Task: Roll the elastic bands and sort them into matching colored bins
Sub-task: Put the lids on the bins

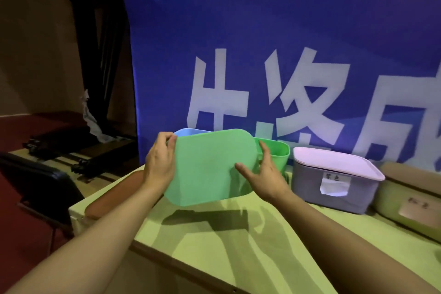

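Your left hand (160, 164) and right hand (263, 175) each have a grip on the plain green lid (210, 167), tilted over the green bin (279, 154), beside a lidded purple bin (334, 181).

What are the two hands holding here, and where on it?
The green lid, lifted in front of the green bin. The left hand grips its left edge; the right hand holds its right edge.

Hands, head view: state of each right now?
Left hand: grips the flat green plastic lid at its left edge.
Right hand: holds its right edge.
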